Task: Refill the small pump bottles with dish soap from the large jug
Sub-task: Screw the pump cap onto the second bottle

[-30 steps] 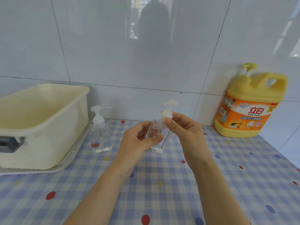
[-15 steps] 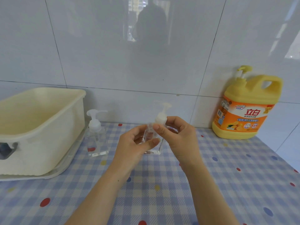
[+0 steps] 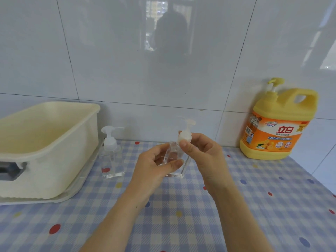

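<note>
A small clear pump bottle (image 3: pixel 175 157) is held over the checked tablecloth at the centre. My left hand (image 3: pixel 154 168) grips its clear body from the left. My right hand (image 3: pixel 201 151) pinches its white pump collar (image 3: pixel 185 137) between thumb and fingers. A second small clear pump bottle (image 3: pixel 111 155) with a white pump stands alone to the left, untouched. The large yellow dish soap jug (image 3: pixel 278 122) with an orange label and a pump top stands against the wall at the right, apart from both hands.
A cream plastic tub (image 3: pixel 60 142) sits on a white tray (image 3: pixel 72 193) at the left edge of the counter. White wall tiles (image 3: pixel 163 60) close off the back. The counter's right edge (image 3: pixel 323 175) runs diagonally past the jug.
My right thumb has shifted round the pump collar while my left hand keeps hold of the bottle's body. The jug and the other bottle stay put.
</note>
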